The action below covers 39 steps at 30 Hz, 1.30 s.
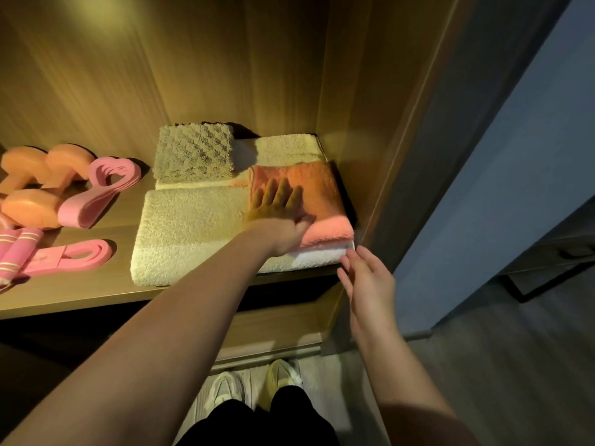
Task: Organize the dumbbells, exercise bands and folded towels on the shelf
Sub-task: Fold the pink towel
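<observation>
On the wooden shelf (96, 291) a folded orange-pink towel (318, 191) lies on top of a white towel (318, 257) at the right end. My left hand (277, 204) rests flat on the orange-pink towel, fingers spread. My right hand (367, 278) hovers open at the shelf's front right corner, fingertips close to the white towel. A large cream towel (186, 233) lies beside them, with another cream towel (283, 149) behind and a small checkered towel (194, 152) on it. Orange dumbbells (29, 188) and pink exercise bands (96, 194) sit at the left.
The cabinet's side wall (370, 107) stands right next to the towel stack. Another pink band (74, 254) and striped pink handles (16, 249) lie near the front left. A lower shelf (273, 333) and my shoes (254, 384) show below; grey floor (499, 365) to the right.
</observation>
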Available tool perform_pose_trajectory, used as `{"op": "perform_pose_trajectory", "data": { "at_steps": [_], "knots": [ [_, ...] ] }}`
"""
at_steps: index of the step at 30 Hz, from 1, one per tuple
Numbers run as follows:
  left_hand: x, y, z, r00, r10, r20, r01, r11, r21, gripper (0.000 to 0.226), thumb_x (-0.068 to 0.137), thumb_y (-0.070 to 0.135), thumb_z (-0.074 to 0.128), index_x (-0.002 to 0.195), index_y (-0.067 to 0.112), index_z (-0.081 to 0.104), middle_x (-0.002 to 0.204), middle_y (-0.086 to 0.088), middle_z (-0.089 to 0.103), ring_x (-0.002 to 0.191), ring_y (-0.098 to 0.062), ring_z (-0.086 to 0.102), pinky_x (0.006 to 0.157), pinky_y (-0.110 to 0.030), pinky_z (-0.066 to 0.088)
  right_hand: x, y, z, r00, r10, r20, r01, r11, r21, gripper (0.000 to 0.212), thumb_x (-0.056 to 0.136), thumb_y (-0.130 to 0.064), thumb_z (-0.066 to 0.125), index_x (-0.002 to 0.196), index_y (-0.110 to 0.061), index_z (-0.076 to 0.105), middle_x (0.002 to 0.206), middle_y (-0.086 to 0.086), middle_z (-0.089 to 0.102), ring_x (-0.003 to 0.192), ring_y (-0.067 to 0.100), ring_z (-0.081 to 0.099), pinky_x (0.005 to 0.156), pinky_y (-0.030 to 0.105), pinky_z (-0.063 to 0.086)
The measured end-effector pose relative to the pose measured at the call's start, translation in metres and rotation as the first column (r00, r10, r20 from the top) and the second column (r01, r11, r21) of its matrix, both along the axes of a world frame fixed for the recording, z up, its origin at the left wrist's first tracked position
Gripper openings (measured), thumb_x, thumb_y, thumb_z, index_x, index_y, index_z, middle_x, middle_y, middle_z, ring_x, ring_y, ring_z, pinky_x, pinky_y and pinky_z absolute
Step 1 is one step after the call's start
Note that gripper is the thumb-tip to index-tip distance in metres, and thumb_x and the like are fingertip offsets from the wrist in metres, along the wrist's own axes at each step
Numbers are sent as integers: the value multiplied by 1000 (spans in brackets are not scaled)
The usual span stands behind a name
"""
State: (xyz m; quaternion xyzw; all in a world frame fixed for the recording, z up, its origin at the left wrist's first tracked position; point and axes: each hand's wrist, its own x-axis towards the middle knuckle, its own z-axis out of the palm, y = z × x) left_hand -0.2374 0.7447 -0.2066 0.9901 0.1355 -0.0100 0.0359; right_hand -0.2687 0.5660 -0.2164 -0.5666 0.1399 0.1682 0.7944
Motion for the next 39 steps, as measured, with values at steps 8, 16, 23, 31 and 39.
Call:
{"op": "perform_pose_trajectory", "data": {
  "at_steps": [8,16,23,31,39],
  "knots": [
    [2,10,11,999,-25,37,26,999,-31,69,94,57,24,156,31,6,164,-4,-10,150,-26,-9,121,-48,0,8,25,14,972,87,-216,-46,980,192,25,95,-27,61,106,-5,61,94,11,68,81,20,67,69,30,58],
    [-1,14,2,996,39,81,-37,999,-19,64,98,54,24,156,32,5,163,-3,-12,149,-21,-15,121,-45,-6,26,45,18,972,-125,-200,136,990,42,20,92,-14,61,74,-6,60,57,2,57,48,9,53,53,22,50],
    [-2,18,8,999,17,34,-16,999,-31,68,98,59,20,156,32,-1,162,-6,-17,149,-23,-17,122,-44,-6,13,18,13,983,173,-62,-184,939,-290,21,96,-29,56,101,-10,61,73,0,57,55,9,52,50,19,48],
    [-2,27,9,996,82,-30,-82,997,0,65,100,52,14,153,30,-16,159,-8,-25,147,-28,-22,121,-48,-5,64,58,49,498,833,243,104,221,-970,30,101,-15,37,119,0,55,117,15,57,108,31,56,82,35,43],
    [2,31,-13,995,89,-34,-90,995,-35,60,101,49,9,153,32,-16,159,-3,-27,145,-23,-26,120,-49,-7,115,84,-6,398,883,-248,6,-273,-962,65,102,-42,8,148,-13,-27,152,7,-37,145,21,-25,120,36,-7]
  ]
}}
